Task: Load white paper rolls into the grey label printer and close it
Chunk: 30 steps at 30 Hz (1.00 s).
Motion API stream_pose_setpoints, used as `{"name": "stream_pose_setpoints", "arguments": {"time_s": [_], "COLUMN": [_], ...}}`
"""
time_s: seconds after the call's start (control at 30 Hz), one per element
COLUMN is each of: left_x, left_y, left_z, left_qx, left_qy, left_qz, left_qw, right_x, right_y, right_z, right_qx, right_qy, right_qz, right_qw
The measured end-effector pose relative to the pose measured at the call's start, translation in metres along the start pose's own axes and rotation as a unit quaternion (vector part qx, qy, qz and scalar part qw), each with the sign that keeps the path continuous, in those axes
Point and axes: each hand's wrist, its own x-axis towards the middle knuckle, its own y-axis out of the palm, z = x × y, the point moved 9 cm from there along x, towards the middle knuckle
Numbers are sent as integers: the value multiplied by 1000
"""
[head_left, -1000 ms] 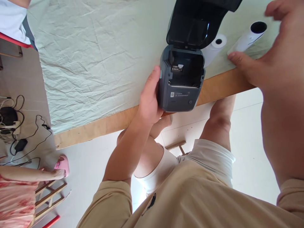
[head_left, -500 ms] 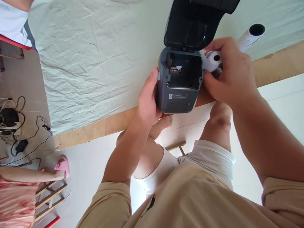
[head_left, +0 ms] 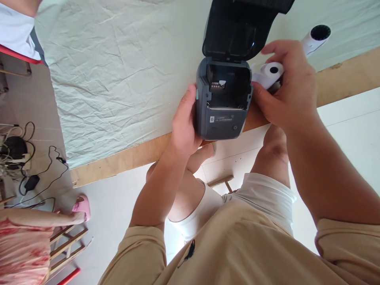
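A dark grey label printer (head_left: 222,123) is held at the table's front edge, its black lid (head_left: 237,31) swung up and its inner bay showing. My left hand (head_left: 185,122) grips the printer's left side, thumb along the edge. Just right of the printer, my right hand (head_left: 292,83) has its fingers curled round a small white paper roll (head_left: 273,70) with a dark core. The roll's loose end reaches toward the printer's right side. Behind that hand lies a white cylindrical object (head_left: 311,42) with a dark round end.
A pale green cloth (head_left: 118,71) covers the table, with a bare wooden edge (head_left: 118,163). At the left are another person's white-clad part (head_left: 14,27), a pink shoe (head_left: 81,206), a wooden stool (head_left: 67,247), and black cables with an adapter (head_left: 31,183) on the floor.
My right hand and the paper roll have shifted slightly right, away from the printer, and more of the roll's loose paper shows. The printer has barely moved in my left hand.
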Motion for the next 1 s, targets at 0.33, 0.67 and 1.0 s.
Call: {"name": "stream_pose_setpoints", "arguments": {"time_s": [0.33, 0.67, 1.0], "left_x": [-3, 2, -1], "left_y": [4, -7, -10], "left_z": [2, 3, -3], "left_qx": [-1, 36, 108], "left_qy": [-14, 30, 47], "left_qz": [6, -21, -8], "left_qw": [1000, 999, 993], "right_x": [0, -1, -7], "right_y": [8, 6, -25], "right_z": [-4, 4, -6], "right_qx": [53, 6, 185], "right_qy": [-6, -34, -86], "right_qz": [18, 14, -171], "right_qw": [998, 999, 964]}}
